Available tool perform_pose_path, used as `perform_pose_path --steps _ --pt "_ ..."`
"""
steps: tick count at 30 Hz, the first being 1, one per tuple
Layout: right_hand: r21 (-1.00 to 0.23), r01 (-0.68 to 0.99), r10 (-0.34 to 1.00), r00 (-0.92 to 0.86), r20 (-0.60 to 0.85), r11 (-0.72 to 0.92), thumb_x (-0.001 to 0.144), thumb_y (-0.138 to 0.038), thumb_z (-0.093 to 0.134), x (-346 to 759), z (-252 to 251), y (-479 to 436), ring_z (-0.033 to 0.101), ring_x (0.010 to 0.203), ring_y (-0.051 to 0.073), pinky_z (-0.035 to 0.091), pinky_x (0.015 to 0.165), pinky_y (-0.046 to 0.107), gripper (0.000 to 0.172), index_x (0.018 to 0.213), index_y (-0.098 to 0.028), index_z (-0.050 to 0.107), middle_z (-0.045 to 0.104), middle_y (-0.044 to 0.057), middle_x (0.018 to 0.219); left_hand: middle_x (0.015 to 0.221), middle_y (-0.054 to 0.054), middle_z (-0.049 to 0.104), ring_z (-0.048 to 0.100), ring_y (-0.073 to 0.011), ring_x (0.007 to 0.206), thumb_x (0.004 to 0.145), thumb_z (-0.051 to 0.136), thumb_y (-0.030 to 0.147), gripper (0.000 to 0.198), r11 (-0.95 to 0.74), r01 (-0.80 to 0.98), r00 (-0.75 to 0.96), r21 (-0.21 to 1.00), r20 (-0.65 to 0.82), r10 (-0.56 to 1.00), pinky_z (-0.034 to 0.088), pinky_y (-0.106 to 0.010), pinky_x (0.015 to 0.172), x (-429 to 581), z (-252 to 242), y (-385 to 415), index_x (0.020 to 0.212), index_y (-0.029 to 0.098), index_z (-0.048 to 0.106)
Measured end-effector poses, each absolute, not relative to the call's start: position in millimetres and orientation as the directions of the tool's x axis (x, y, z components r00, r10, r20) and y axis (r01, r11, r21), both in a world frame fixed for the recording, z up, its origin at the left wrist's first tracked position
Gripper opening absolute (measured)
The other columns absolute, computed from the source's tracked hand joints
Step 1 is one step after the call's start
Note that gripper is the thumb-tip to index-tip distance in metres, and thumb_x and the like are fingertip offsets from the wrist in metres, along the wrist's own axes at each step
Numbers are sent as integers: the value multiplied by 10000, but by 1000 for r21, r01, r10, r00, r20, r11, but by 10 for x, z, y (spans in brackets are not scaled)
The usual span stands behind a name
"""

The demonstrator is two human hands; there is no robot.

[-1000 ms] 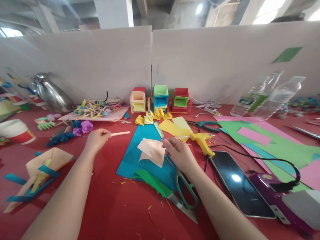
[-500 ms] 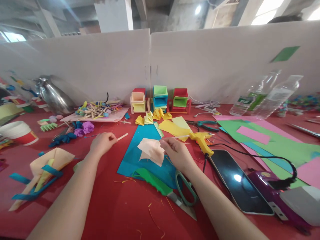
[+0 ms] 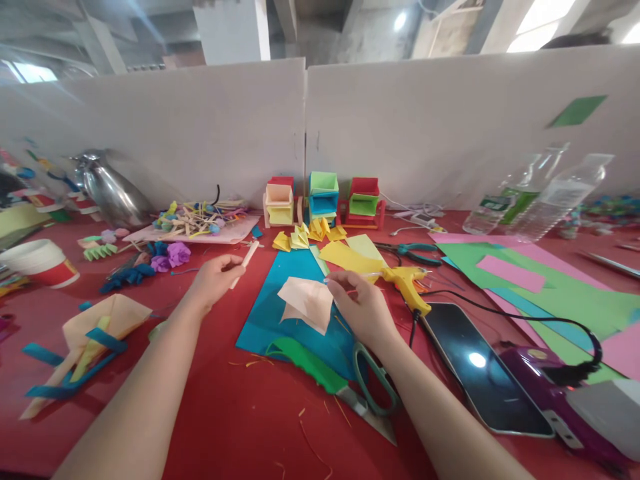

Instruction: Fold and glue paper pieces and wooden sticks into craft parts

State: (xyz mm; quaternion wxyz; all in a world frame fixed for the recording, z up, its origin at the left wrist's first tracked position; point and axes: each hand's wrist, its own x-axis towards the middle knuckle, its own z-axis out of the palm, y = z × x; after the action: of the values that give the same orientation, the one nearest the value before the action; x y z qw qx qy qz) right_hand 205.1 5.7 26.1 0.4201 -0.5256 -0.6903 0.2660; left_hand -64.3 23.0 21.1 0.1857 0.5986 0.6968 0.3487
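Observation:
My left hand (image 3: 219,281) pinches a flat wooden craft stick (image 3: 251,256), tilted up over the red table. My right hand (image 3: 364,310) has thumb and fingers pressed together beside a folded peach paper piece (image 3: 305,300) on a blue sheet (image 3: 260,317). A small pale bit shows at its fingertips, too small to name. Behind its knuckles a clear glue stick (image 3: 371,275) runs to the yellow hot glue gun (image 3: 409,288). Below lie a green-handled knife (image 3: 310,365) and scissors (image 3: 377,380), partly covered.
A phone (image 3: 485,367) and a purple power block (image 3: 537,380) lie at right, with a black cable around them. Paper box models (image 3: 323,193) stand by the partition (image 3: 200,127). To the left are a peach paper construction (image 3: 107,320), a paper cup (image 3: 43,263) and a steel jug (image 3: 113,187).
My left hand has shifted slightly right and up, and the craft stick has turned steeper. The right hand has hardly moved. The whole view has slid a little.

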Motion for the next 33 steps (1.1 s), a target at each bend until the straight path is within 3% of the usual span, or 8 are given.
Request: perform_pose_path --steps 3,5,12,17,23,26,30,33 --pt "-807 471 927 -76 367 358 804 -390 517 2051 343 12 578 751 169 457 680 305 282 955 -185 638 652 59 919 676 13 587 490 -102 540 697 569 374 244 -92 337 6 937 95 995 391 -217 543 -365 356 90 832 175 609" --pt "-791 453 904 -97 416 412 799 -393 540 2049 400 -22 571 806 176 455 737 325 296 1002 -201 638 631 62 964 620 25 538 431 -84 491 680 611 339 198 -76 227 157 971 41 987 348 -206 497 -178 426 -13 778 166 612" --pt "-767 343 834 -336 439 542 762 -310 632 2038 497 -101 502 1071 214 390 908 387 388 1145 -281 573 563 53 1125 714 -13 619 550 -138 659 707 617 272 98 -149 290 342 945 43 939 416 -228 585 71 513 -192 728 182 649" --pt "-772 393 860 -333 387 500 756 -276 630 2020 505 -112 567 864 188 418 793 345 84 812 -217 649 643 33 873 685 1 580 523 -138 664 733 584 257 84 -224 383 393 896 62 918 404 -235 609 -32 533 -176 718 192 636" --pt "-831 375 901 -304 309 412 773 -295 571 2048 540 -120 512 666 134 388 630 261 176 629 -196 559 576 -11 672 700 4 546 495 -134 674 748 578 308 124 -211 396 409 894 34 912 391 -232 614 -90 574 -180 745 188 609" --pt "-882 282 924 -183 337 378 795 -331 512 2119 568 -74 456 597 110 358 581 238 235 612 -185 518 501 -30 602 701 18 542 483 -111 638 751 574 328 145 -181 439 337 880 25 941 381 -211 587 -232 627 -160 758 185 598" --pt "-899 204 878 214 427 387 794 -333 474 2311 577 79 387 537 96 312 537 231 322 509 -188 439 421 -43 524 591 53 476 433 -95 508 745 555 368 212 -50 582 -19 812 74 997 335 -201 487 -655 604 -76 856 189 575" --pt "-892 231 769 452 453 389 795 -332 481 2469 574 196 348 482 87 290 510 244 374 455 -191 416 403 -43 469 658 22 547 508 -126 566 705 559 342 233 104 673 -233 732 77 969 368 -217 507 -952 485 -26 872 180 567"
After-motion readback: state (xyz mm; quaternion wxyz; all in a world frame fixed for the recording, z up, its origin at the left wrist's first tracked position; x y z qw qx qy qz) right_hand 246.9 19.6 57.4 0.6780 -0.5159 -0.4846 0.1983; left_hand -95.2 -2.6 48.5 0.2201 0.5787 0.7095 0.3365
